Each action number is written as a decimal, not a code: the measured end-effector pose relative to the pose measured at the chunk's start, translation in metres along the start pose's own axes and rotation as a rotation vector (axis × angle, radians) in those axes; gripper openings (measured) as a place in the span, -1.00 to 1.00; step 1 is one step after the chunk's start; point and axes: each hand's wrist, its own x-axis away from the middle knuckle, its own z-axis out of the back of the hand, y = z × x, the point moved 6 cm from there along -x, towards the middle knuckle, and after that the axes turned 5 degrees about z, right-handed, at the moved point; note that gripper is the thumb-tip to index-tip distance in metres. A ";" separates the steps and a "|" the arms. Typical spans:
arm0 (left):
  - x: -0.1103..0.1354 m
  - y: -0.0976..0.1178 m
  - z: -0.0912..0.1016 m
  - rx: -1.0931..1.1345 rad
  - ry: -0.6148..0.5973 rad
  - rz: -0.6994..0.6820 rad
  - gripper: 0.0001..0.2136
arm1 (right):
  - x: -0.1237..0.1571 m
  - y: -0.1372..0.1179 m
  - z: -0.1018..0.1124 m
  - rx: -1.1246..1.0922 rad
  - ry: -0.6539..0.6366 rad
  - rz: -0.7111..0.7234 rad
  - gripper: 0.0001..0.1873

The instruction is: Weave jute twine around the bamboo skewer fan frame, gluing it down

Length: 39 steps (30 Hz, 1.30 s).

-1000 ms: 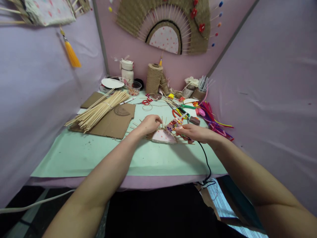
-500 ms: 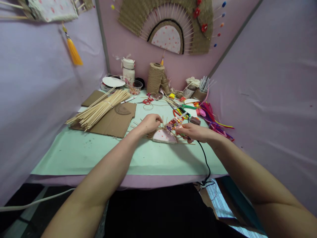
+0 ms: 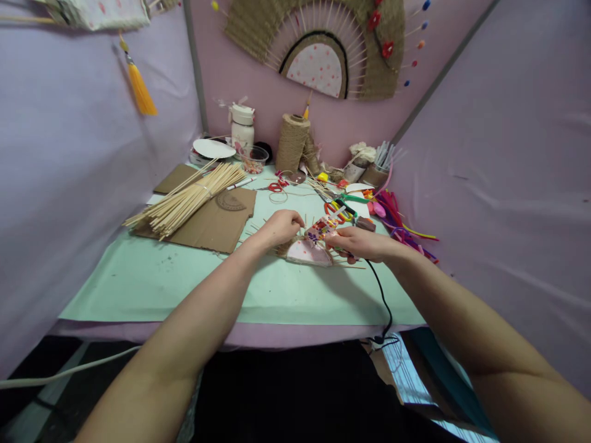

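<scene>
On the table lies a small half-round fan piece point(image 3: 308, 252) with a white, pink-dotted centre, a brownish rim and thin sticks fanning out of it. My left hand point(image 3: 282, 226) is at its upper edge, thumb and fingers pinched together among the sticks; what lies between the fingertips is too small to make out. My right hand point(image 3: 362, 243) grips a glue gun point(image 3: 322, 227) with a colourful pattern, a pale glue stick rising from its back and a black cord trailing down. The gun's tip points down at the fan's rim, near my left fingers.
A bundle of bamboo sticks point(image 3: 194, 197) lies across cardboard point(image 3: 242, 212) on the left. Behind stand a twine spool point(image 3: 293, 143), a white bottle point(image 3: 242, 126) and a cup of glue sticks point(image 3: 381, 166). Red scissors point(image 3: 277, 186), pliers point(image 3: 353, 198) and coloured pipe cleaners point(image 3: 406, 227) lie around.
The view has shifted slightly. Both hands stay at the fan piece, and the glue gun has tilted or shifted a little to the left, nearer my left fingers.
</scene>
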 end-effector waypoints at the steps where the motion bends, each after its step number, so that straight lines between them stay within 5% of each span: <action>1: 0.000 0.000 0.000 0.001 0.003 -0.003 -0.65 | -0.001 0.000 0.000 0.009 -0.002 -0.002 -0.42; 29: -0.001 -0.004 0.001 -0.002 0.011 -0.024 -0.66 | -0.006 -0.017 -0.010 -0.037 -0.046 0.083 -0.49; 39: 0.000 -0.003 0.002 -0.013 0.003 -0.002 -0.66 | -0.004 -0.029 -0.010 0.099 -0.052 0.097 -0.48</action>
